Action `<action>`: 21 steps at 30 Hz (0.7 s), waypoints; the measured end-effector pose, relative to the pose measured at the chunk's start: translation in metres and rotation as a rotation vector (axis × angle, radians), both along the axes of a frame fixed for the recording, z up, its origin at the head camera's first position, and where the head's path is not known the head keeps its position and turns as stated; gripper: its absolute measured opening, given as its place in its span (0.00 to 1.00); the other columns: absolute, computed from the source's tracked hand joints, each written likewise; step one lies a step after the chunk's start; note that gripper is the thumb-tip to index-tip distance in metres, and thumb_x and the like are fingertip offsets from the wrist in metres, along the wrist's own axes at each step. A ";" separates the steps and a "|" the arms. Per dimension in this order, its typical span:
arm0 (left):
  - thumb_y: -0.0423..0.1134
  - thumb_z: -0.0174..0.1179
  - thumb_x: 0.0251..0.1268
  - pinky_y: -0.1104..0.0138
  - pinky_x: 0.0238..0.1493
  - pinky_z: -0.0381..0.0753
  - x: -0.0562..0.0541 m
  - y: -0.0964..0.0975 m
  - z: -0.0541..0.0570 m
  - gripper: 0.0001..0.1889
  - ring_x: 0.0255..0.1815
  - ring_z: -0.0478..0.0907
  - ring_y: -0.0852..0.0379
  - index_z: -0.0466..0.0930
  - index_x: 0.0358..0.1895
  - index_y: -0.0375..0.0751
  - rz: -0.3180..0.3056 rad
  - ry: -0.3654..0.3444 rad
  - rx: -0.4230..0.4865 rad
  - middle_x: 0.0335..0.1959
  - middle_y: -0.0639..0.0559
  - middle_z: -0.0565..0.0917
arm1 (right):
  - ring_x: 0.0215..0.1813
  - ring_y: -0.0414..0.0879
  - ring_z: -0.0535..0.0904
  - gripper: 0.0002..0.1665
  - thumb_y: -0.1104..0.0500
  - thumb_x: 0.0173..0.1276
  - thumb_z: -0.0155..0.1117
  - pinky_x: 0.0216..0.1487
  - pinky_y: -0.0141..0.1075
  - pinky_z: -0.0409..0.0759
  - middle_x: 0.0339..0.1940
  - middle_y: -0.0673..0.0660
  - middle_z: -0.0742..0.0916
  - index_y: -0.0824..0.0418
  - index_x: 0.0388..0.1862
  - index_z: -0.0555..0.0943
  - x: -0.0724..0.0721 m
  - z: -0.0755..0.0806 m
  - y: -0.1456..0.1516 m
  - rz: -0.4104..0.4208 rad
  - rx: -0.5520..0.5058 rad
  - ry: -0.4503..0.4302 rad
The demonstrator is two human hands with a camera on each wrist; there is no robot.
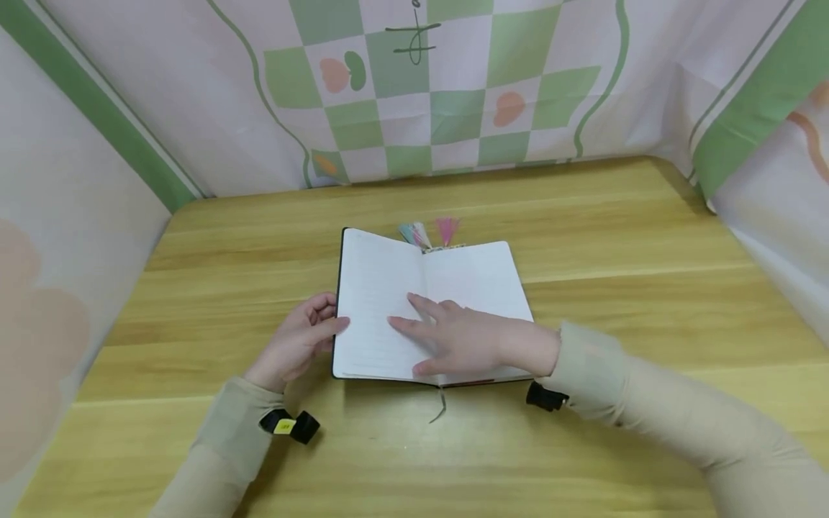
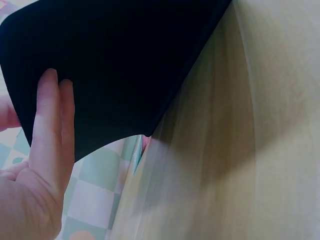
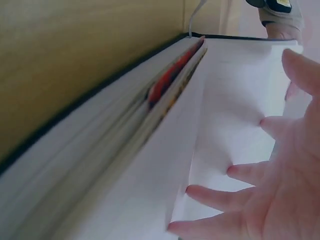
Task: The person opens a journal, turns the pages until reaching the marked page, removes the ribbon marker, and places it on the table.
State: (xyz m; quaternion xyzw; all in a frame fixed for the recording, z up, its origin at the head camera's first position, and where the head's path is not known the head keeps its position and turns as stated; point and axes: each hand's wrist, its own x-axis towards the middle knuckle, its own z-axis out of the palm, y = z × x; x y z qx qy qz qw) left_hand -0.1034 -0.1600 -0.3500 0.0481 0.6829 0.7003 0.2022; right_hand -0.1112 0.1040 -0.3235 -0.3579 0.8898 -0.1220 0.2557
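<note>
At 6 o'clock, nearest the person, a thin ribbon (image 1: pixel 444 404) trails from the open notebook (image 1: pixel 382 280) onto the wooden table (image 1: pixel 388 467). At 8 o'clock the left hand (image 1: pixel 294 342) pinches the notebook's left edge, thumb on the page, fingers behind the dark cover (image 2: pixel 110 75), which tilts up off the table. The right hand (image 1: pixel 463 338), reaching in from 4 o'clock, is spread, fingertips touching the left page. The notebook lies mid-table; two tassels (image 1: pixel 447 230) show at its 12 o'clock edge, with checked cloth (image 1: pixel 456 119) beyond.

Right hand (image 3: pixel 280 185) on notebook page (image 3: pixel 225 90)
</note>
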 end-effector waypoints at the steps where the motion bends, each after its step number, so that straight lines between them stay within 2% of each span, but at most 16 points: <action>1: 0.26 0.49 0.67 0.71 0.38 0.81 0.000 0.000 0.000 0.13 0.38 0.76 0.62 0.65 0.53 0.27 0.001 -0.002 -0.004 0.39 0.54 0.77 | 0.73 0.65 0.54 0.44 0.35 0.67 0.52 0.68 0.57 0.61 0.78 0.61 0.48 0.44 0.77 0.50 -0.002 0.000 0.002 -0.014 -0.018 0.010; 4: 0.26 0.49 0.67 0.71 0.39 0.80 0.001 0.002 0.002 0.14 0.38 0.76 0.62 0.65 0.54 0.28 0.005 -0.011 -0.008 0.40 0.54 0.77 | 0.72 0.65 0.57 0.42 0.38 0.68 0.55 0.68 0.56 0.62 0.76 0.64 0.57 0.51 0.75 0.56 -0.010 0.001 0.009 -0.090 -0.077 0.055; 7: 0.26 0.50 0.67 0.72 0.38 0.80 0.002 0.005 0.003 0.14 0.38 0.75 0.62 0.65 0.54 0.29 0.006 -0.014 -0.014 0.40 0.54 0.77 | 0.70 0.65 0.60 0.40 0.43 0.66 0.59 0.69 0.56 0.60 0.71 0.67 0.65 0.59 0.72 0.62 -0.021 0.002 0.020 -0.188 -0.125 0.154; 11: 0.26 0.49 0.67 0.73 0.37 0.79 0.002 0.006 0.003 0.14 0.37 0.74 0.62 0.65 0.54 0.29 0.004 -0.004 -0.014 0.39 0.54 0.76 | 0.68 0.67 0.63 0.40 0.47 0.64 0.63 0.69 0.58 0.57 0.67 0.70 0.70 0.67 0.68 0.65 -0.042 0.004 0.041 -0.274 -0.155 0.252; 16: 0.25 0.49 0.67 0.74 0.38 0.79 0.002 0.006 0.004 0.13 0.37 0.75 0.63 0.66 0.52 0.30 0.012 -0.001 -0.006 0.39 0.55 0.77 | 0.69 0.70 0.57 0.45 0.44 0.60 0.67 0.69 0.63 0.50 0.68 0.73 0.66 0.67 0.69 0.64 -0.073 -0.001 0.070 -0.321 -0.095 0.225; 21: 0.25 0.49 0.66 0.74 0.37 0.79 0.003 0.005 0.004 0.11 0.37 0.75 0.63 0.66 0.51 0.30 0.016 -0.003 -0.004 0.38 0.55 0.77 | 0.71 0.74 0.47 0.53 0.37 0.55 0.68 0.66 0.68 0.50 0.71 0.76 0.58 0.63 0.71 0.62 -0.091 -0.008 0.088 -0.347 -0.048 0.157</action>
